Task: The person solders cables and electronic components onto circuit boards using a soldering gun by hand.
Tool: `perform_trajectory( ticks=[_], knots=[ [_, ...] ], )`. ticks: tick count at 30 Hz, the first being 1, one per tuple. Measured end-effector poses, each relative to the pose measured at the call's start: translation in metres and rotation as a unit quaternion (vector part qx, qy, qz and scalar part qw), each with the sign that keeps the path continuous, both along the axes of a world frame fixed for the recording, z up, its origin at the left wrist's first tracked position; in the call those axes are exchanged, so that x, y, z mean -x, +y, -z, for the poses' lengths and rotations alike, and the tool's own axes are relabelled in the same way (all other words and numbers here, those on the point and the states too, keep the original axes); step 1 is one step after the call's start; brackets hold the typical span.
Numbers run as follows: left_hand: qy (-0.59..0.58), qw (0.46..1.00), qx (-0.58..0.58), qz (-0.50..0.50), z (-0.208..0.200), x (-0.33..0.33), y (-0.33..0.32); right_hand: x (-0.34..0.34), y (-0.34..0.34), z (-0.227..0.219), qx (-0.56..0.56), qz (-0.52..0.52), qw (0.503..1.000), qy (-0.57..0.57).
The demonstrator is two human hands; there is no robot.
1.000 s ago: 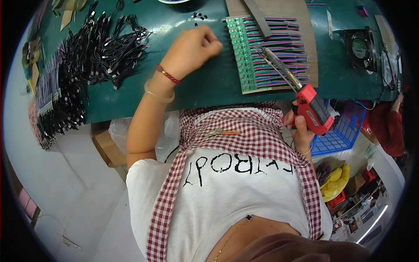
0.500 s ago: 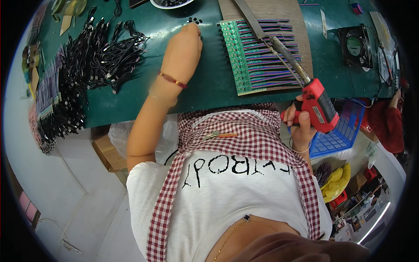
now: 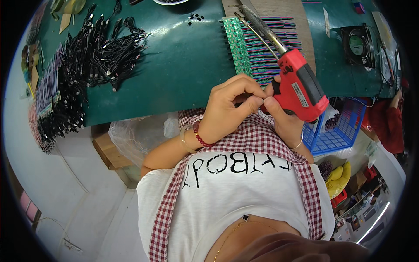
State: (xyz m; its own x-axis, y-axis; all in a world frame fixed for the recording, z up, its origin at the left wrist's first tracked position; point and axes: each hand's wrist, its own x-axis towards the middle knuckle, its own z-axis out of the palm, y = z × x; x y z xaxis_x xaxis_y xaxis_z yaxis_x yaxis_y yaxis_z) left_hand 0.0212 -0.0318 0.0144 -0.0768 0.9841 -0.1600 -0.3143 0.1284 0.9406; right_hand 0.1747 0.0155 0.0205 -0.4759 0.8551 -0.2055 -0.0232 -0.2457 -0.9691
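Note:
My right hand (image 3: 286, 118) grips a red-and-black soldering gun (image 3: 303, 87). Its long metal barrel points up and left above a row of green circuit boards (image 3: 237, 48) with striped wires. At the front of the table my left hand (image 3: 229, 105) meets the right hand's fingertips. Its thumb and forefinger are pinched together; whatever lies between them is too small or hidden to make out. Several tiny black parts (image 3: 196, 18) lie loose on the green table (image 3: 174, 78), near a white bowl (image 3: 171, 1) cut off by the upper edge.
Black cables (image 3: 100, 52) are heaped on the left, beside bundled wires hanging over the table's edge. The boards rest on a wooden board (image 3: 305, 39). A square black fan (image 3: 358, 46) stands to the right, and a blue basket (image 3: 331, 135) sits below the table's edge.
My left hand has come back from the loose black parts to my right hand's fingertips. The right hand has shifted slightly left, and the gun's barrel has swung higher over the boards.

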Motion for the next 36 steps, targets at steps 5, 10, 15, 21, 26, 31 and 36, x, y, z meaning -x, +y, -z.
perform_trajectory(
  ticks=[5, 10, 15, 21, 26, 31, 36],
  knots=[
    [0.049, 0.999, 0.014, 0.005, -0.006, 0.007, 0.001, -0.005, 0.005, 0.004, -0.108, -0.074, 0.989, -0.063],
    [0.258, 0.958, 0.006, 0.127, -0.014, 0.026, 0.007, -0.001, 0.0, 0.007, -0.086, -0.054, 0.987, -0.127],
    [0.186, 0.967, 0.093, 0.149, -0.001, 0.044, 0.019, 0.0, -0.001, 0.003, -0.097, -0.02, 0.989, -0.106],
    [0.085, 0.967, 0.202, 0.126, 0.035, 0.067, 0.041, -0.042, 0.004, 0.018, -0.081, -0.003, 0.993, -0.083],
    [0.104, 0.965, 0.201, 0.129, 0.042, 0.066, 0.044, -0.07, -0.011, 0.028, -0.04, -0.015, 0.996, -0.081],
    [0.098, 0.964, 0.211, 0.127, 0.042, 0.064, 0.044, -0.084, -0.025, 0.028, 0.024, -0.01, 0.995, -0.092],
    [0.089, 0.966, 0.219, 0.105, 0.044, 0.062, 0.041, -0.09, -0.028, 0.035, -0.001, -0.035, 0.991, -0.129]
  ],
)
